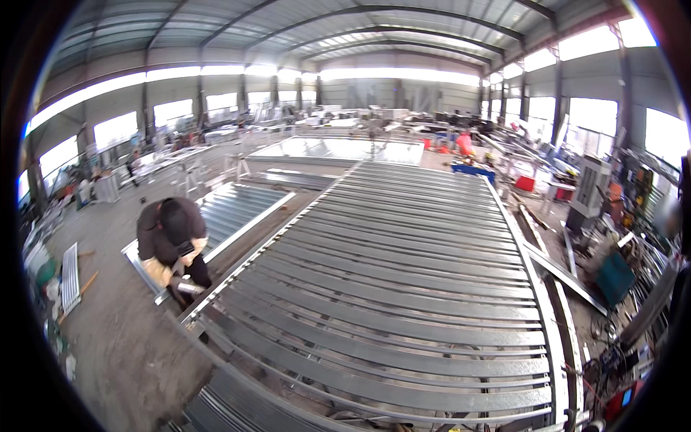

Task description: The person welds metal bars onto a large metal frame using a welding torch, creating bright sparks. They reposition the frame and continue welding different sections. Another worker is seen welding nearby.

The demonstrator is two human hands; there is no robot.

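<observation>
Neither of my hands shows in the head view. In front of me lies a large metal frame with many long grey slats running across it, gaps showing between some of them. At its left edge a co-worker in dark clothes and a dark cap bends forward. The co-worker's gloved hands are around a silvery cylindrical thing near the frame's corner; its kind is too small to tell.
Corrugated panels lie behind the co-worker, and another big panel lies farther back. More metal strips are stacked at the near left. On the right stand a grey cabinet, a teal box and scattered metal bars.
</observation>
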